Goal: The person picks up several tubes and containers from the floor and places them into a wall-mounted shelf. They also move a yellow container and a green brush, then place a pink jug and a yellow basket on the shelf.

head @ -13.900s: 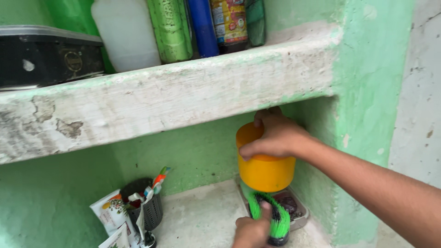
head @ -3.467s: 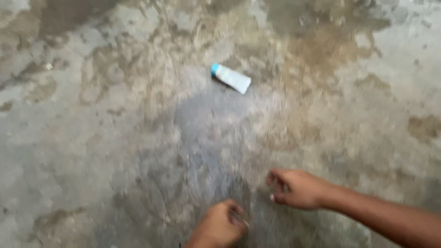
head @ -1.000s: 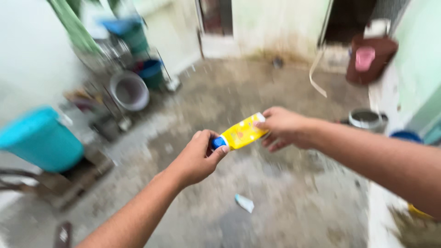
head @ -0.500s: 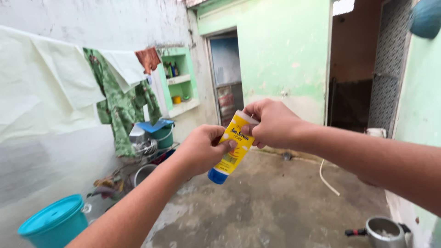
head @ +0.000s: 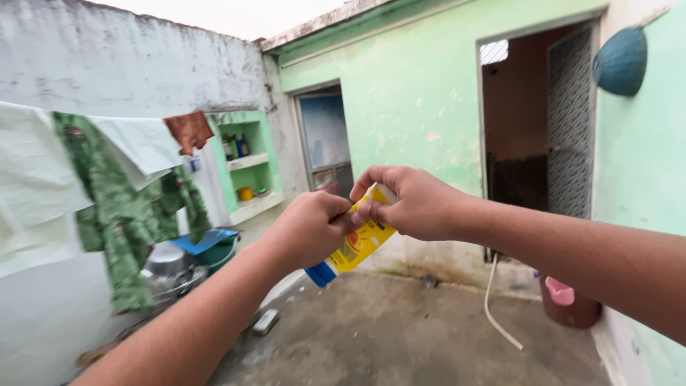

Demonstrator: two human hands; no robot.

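Sachet (head: 355, 246), yellow with a blue end, is pinched by fingers of left hand (head: 309, 227) and right hand (head: 414, 204); a hard pull could spill it onto the floor (head: 400, 343).

Soft overcast daylight from the open sky above the green wall (head: 421, 93), no hard shadows. Doorway (head: 532, 129) beside it goes dark. Pretty sharp, slight wide-angle stretch at edges.

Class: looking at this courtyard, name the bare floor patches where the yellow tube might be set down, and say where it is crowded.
Bare concrete floor lies between the white hose and the small block. Crowded: the left wall, with metal pots, blue tub and hanging laundry. Both the left hand and right hand grip the yellow tube.
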